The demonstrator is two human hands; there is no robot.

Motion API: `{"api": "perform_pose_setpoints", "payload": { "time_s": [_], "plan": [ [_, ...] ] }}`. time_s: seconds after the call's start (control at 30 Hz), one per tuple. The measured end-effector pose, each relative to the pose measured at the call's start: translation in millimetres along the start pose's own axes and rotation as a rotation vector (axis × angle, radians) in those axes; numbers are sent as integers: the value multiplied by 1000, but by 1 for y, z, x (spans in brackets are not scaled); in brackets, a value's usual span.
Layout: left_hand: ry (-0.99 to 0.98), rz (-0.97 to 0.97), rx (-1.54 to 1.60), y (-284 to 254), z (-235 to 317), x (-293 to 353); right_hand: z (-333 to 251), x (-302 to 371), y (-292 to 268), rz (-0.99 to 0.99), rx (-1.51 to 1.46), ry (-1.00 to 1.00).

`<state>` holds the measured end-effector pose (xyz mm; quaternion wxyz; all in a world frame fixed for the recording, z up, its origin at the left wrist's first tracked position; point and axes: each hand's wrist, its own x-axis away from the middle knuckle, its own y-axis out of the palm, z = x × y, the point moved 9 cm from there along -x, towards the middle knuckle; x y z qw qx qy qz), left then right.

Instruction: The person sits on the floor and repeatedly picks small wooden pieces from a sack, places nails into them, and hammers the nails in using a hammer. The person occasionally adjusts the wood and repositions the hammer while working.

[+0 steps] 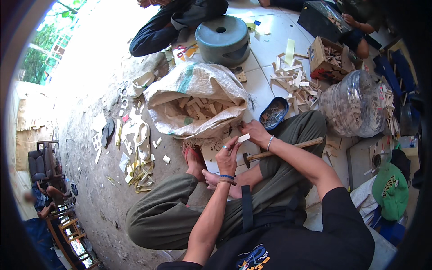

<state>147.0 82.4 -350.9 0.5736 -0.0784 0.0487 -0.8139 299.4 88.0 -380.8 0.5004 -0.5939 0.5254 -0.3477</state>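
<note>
My left hand pinches a small pale wooden block between thumb and fingers, above my crossed legs. Close beside it, my right hand has its fingers curled in near the sack's edge; what they hold, if anything, is too small to make out. A hammer lies across my right leg, its head toward my feet. Beyond my right hand sits a blue dish of thin nails. In front of me, a woven white sack gapes open, with many wooden pieces inside.
A grey-green stool stands behind the sack. To the right are a heap of wooden strips, a cardboard box, a clear plastic tub and a green cap. Sandals and scraps lie left. Other people sit nearby.
</note>
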Motion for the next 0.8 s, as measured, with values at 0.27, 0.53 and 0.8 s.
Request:
{"api": "perform_pose_setpoints", "payload": {
  "time_s": [0.27, 0.53, 0.8],
  "plan": [
    [38, -32, -44, 1, 8, -2, -5, -3, -2, 35, -165, -232],
    [86, -5, -37, 0, 11, -3, 9, 2, -18, -78, -181, 175],
    [5, -26, -46, 3, -1, -3, 36, 45, -93, 120, -712, 628]
  ]
}}
